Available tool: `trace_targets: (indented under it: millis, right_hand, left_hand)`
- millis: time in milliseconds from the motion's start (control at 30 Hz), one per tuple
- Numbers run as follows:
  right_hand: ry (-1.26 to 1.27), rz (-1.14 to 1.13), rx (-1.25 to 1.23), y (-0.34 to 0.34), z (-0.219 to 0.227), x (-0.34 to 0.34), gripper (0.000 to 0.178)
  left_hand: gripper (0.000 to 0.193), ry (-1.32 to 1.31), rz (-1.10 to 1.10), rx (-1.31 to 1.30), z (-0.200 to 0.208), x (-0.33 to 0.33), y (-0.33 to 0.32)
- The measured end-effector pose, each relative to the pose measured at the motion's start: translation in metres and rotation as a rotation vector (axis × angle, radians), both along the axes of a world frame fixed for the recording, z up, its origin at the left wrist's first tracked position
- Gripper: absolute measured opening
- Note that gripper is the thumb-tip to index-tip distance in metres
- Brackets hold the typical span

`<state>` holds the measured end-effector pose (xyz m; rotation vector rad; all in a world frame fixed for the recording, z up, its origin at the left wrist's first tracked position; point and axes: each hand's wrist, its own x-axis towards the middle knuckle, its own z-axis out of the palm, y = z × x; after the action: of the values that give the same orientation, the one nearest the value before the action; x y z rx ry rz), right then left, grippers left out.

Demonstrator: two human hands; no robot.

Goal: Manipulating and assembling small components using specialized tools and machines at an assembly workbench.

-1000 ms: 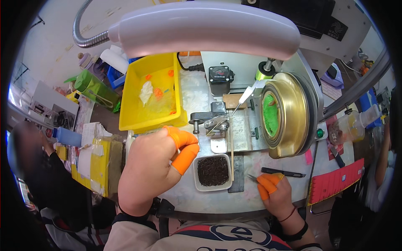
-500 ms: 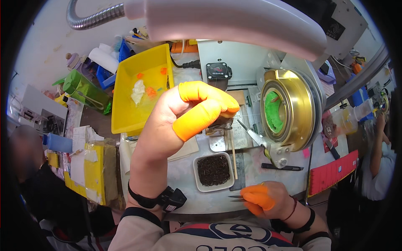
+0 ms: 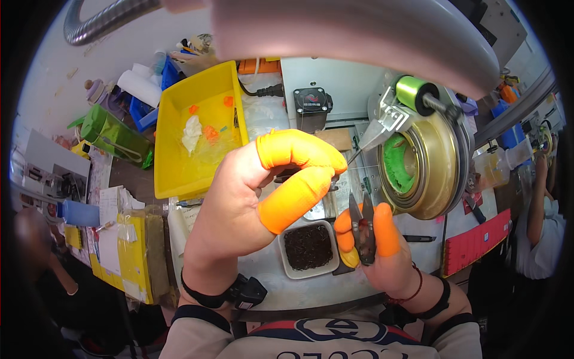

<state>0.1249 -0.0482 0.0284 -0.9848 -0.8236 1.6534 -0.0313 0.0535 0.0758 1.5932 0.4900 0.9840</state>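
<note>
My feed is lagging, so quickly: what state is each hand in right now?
Left hand: closed in a thumb-and-finger pinch; whether anything is in it cannot be told.
Right hand: holding small dark snips, blades apart.

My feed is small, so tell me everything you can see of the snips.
The snips look like dark metal: two pointed blades, standing apart with a gap between, joined to a wider body. The right hand holds them, orange-covered fingers on both sides, blades pointing away from the person. They are right of the bowl.
</note>
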Motion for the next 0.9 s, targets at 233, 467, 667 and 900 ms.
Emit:
trace_targets:
  millis: [233, 467, 667, 900]
  right_hand:
    - [0.323, -0.049, -0.190, 0.013, -0.001, -0.004, 0.055]
    - [0.449, 0.028, -0.231, 0.020, 0.001, -0.004, 0.053]
    - [0.504, -0.007, -0.360, 0.022, 0.002, -0.005, 0.047]
    - [0.485, 0.008, -0.304, 0.026, -0.004, -0.003, 0.043]
  left_hand:
    - [0.007, -0.051, 0.013, 0.011, -0.005, 0.002, 0.000]
    - [0.010, 0.027, -0.026, 0.079, -0.002, -0.001, -0.001]
    - [0.013, 0.111, -0.014, 0.307, -0.002, 0.000, -0.007]
    - [0.012, 0.288, -0.012, 0.352, 0.003, 0.000, -0.003]
